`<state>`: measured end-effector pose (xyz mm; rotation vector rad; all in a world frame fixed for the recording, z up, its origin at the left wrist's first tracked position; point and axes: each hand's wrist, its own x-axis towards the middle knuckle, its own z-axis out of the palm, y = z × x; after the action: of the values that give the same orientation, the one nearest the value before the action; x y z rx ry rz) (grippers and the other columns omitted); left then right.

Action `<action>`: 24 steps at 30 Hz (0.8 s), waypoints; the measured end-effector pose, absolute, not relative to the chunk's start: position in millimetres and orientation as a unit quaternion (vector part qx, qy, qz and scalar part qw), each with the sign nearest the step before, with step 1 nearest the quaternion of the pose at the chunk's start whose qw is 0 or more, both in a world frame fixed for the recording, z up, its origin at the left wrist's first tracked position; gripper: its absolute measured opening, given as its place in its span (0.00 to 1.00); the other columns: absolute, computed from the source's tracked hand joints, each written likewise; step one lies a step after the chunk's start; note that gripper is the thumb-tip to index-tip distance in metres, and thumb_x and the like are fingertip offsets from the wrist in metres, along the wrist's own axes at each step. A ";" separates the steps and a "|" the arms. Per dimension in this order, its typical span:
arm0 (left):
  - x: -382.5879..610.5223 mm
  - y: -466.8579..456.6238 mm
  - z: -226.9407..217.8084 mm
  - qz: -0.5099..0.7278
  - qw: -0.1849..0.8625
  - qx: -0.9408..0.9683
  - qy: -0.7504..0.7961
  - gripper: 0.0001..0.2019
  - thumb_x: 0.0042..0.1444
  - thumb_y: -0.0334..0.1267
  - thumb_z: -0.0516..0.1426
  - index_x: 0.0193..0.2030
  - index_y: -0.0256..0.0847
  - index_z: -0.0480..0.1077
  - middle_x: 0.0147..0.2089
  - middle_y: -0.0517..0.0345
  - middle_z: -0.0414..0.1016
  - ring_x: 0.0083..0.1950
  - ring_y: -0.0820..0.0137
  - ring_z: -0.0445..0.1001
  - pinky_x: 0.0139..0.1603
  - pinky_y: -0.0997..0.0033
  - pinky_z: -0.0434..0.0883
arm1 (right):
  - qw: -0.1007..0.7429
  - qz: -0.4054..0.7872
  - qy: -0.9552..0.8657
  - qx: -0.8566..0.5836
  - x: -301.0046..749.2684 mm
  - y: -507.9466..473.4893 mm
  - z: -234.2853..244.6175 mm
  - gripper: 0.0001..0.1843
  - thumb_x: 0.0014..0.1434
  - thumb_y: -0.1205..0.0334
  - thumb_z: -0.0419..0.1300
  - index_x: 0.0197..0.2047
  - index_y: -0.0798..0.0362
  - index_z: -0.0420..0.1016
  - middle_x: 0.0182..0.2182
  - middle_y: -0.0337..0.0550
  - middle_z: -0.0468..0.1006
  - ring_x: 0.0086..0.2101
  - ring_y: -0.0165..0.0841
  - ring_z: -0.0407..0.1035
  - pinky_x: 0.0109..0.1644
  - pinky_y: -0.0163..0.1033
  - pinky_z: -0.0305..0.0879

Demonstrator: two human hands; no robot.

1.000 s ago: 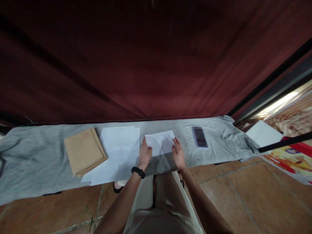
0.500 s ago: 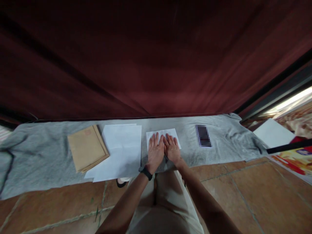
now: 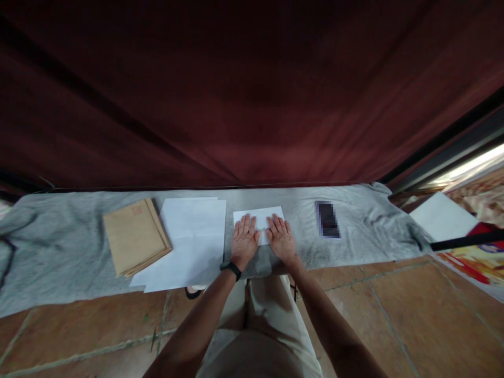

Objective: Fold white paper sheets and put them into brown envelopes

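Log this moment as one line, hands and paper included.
left hand: flat on small white paper | right hand: flat on same paper | brown paper stack: left, overlapping white sheets | phone: right

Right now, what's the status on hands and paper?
Left hand, right hand: spread, palms down on white paper. Paper lying on grey cloth. Smartphone off to the right, not in the way.

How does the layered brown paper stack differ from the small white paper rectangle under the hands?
The brown stack looks larger than the white rectangle. The left hand and right hand rest on the white rectangle, neither on the brown stack. The brown stack overlaps larger white sheets; the white rectangle lies apart on grey cloth. Both lie flat.
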<state>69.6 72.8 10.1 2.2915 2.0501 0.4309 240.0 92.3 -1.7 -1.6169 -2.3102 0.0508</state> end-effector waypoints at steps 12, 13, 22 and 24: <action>60.6 72.1 6.6 0.149 0.003 0.720 0.678 0.32 0.70 0.48 0.45 0.74 0.29 0.54 0.76 0.39 0.51 0.78 0.54 0.50 0.76 0.48 0.52 | 0.159 0.028 -0.776 -0.610 255.8 101.8 9.2 0.29 0.74 0.55 0.43 0.73 0.58 0.58 0.70 0.55 0.61 0.69 0.47 0.54 0.72 0.58 0.45; 60.6 72.1 6.1 0.149 0.002 0.721 0.677 0.32 0.70 0.48 0.45 0.74 0.29 0.54 0.77 0.39 0.51 0.78 0.54 0.49 0.75 0.48 0.52 | 0.165 0.033 -0.779 -0.604 246.9 105.6 11.9 0.29 0.74 0.55 0.43 0.73 0.58 0.58 0.70 0.55 0.60 0.69 0.46 0.53 0.72 0.58 0.45; 59.5 71.6 6.4 0.140 0.001 0.723 0.677 0.30 0.71 0.45 0.43 0.74 0.30 0.54 0.77 0.40 0.51 0.78 0.56 0.48 0.76 0.49 0.51 | 0.171 0.042 -0.826 -0.535 197.3 124.6 5.0 0.27 0.74 0.56 0.45 0.71 0.54 0.62 0.70 0.51 0.61 0.69 0.42 0.54 0.73 0.53 0.47; 59.4 71.0 6.9 0.144 0.000 0.725 0.674 0.30 0.71 0.46 0.43 0.74 0.30 0.54 0.77 0.40 0.51 0.78 0.56 0.48 0.76 0.49 0.51 | 0.168 0.030 -0.825 -0.538 207.4 124.9 1.4 0.27 0.74 0.55 0.46 0.72 0.54 0.60 0.71 0.51 0.59 0.70 0.42 0.53 0.72 0.53 0.47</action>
<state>59.4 71.0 6.9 2.2759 2.1169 0.4512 207.4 124.9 1.4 -1.5306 -2.3478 0.0844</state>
